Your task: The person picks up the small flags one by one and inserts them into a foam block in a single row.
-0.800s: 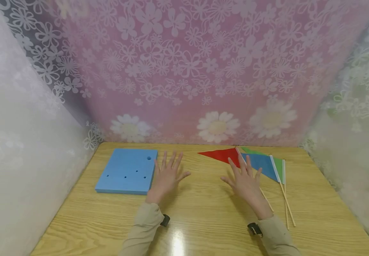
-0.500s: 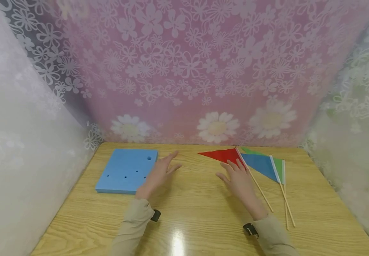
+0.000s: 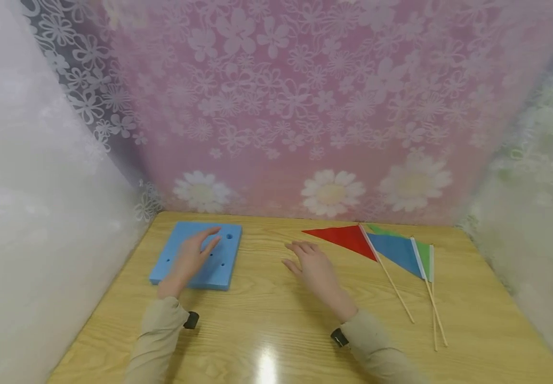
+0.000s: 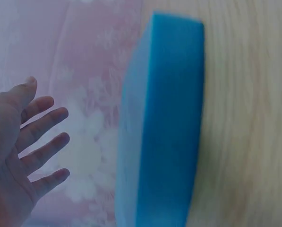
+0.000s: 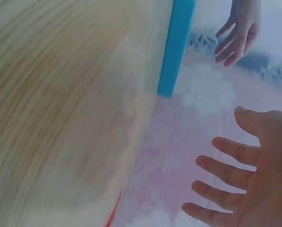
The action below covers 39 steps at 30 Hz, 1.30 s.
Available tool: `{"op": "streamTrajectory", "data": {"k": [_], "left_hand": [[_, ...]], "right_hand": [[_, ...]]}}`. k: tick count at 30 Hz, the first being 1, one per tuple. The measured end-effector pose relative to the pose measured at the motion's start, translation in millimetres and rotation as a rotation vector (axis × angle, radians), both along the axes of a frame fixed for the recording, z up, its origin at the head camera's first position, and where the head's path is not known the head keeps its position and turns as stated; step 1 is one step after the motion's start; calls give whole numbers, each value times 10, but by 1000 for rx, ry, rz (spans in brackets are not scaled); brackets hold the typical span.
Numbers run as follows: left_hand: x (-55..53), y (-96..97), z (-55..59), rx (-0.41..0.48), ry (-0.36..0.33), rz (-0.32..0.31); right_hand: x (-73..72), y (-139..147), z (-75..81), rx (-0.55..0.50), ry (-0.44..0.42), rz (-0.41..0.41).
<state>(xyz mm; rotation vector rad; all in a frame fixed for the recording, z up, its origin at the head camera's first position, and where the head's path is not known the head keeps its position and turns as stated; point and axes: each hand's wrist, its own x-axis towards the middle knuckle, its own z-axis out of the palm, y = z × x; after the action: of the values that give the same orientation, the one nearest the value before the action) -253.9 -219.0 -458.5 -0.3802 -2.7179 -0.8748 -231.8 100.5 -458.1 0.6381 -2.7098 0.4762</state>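
In the head view a blue foam block [image 3: 221, 272] with several holes in its top lies at the left of the table. My left hand [image 3: 189, 261] hovers over it, fingers extended and holding nothing; the left wrist view shows those fingers [image 4: 45, 152] spread beside the thick edge of the block [image 4: 171, 123]. My right hand [image 3: 315, 269] is over the middle of the table with nothing in it, fingers loosely extended. To its right lie a red pennant flag [image 3: 345, 238], a blue flag [image 3: 396, 250] and a green flag [image 3: 426, 258], each on a thin wooden stick.
The flags' sticks point toward the near right, and the blue and green flags' sticks cross. A wooden table [image 3: 266, 304] bears everything. Flower-patterned cloth [image 3: 276, 133] stands behind it, with pale walls at left and right.
Both hands have moved left: the left hand from beside the block to over it, the right hand away from the red flag. The view has shifted slightly. The block and flags stay put.
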Motion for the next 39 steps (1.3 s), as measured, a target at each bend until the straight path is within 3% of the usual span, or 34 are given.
{"op": "streamTrajectory", "data": {"k": [4, 10, 16, 23, 27, 34, 39], "left_hand": [[26, -268, -67, -43, 19, 50], [124, -694, -173, -74, 34, 52], [241, -987, -239, -198, -61, 76], [331, -1060, -281, -236, -219, 62], [333, -1042, -301, -252, -228, 62], [352, -1009, -295, -253, -234, 70], [367, -983, -272, -255, -236, 75]], "right_hand": [[-4, -237, -16, 33, 21, 43], [-24, -592, -50, 52, -81, 95], [-71, -897, -158, 121, -118, 133], [-94, -1162, -208, 144, -159, 165], [-108, -1248, -238, 193, -179, 158], [-97, -1277, -291, 263, -293, 164], [-99, -1257, -311, 286, -303, 164]]}}
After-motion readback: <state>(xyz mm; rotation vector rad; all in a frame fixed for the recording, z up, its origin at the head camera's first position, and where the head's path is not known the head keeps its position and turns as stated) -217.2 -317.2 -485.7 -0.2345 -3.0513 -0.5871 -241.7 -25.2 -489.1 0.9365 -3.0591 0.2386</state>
